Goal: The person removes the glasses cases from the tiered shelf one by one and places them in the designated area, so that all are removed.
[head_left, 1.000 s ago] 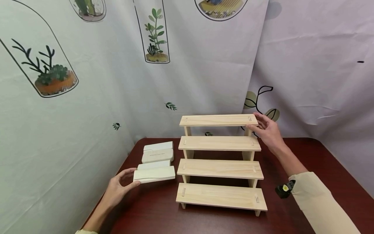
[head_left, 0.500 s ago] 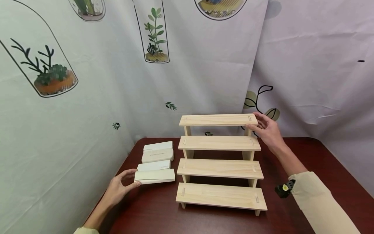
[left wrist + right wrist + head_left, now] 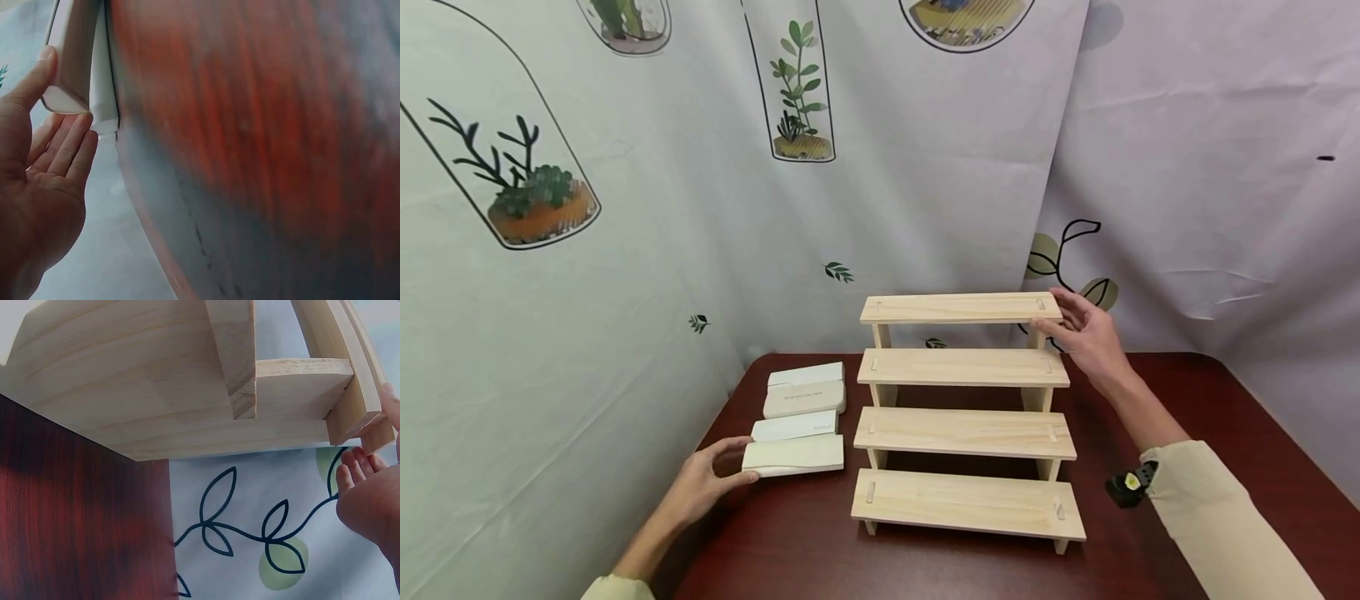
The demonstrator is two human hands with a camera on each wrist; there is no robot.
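A pale cream, long flap-lidded case, like a glasses case (image 3: 793, 454), lies at the near end of a row on the left of the table. My left hand (image 3: 698, 485) pinches its left end; in the left wrist view the thumb is on one face and the fingertips are at the end of the case (image 3: 75, 59). To the right stands a stepped wooden display stand (image 3: 962, 429) with several plank shelves, all bare. My right hand (image 3: 1088, 340) grips the right end of its top shelf (image 3: 962, 308), thumb in front and fingers behind.
Behind the held case lie a white case (image 3: 795, 425) and, farther back, another cream-white flap case (image 3: 805, 396). All rest on the dark red wooden table (image 3: 820, 550). A curtain with printed plants (image 3: 925, 192) hangs behind the table and along its left.
The held case has come down slightly and shifted a little left and toward me, uncovering more of the white case behind it. My right hand and the stand stay put.
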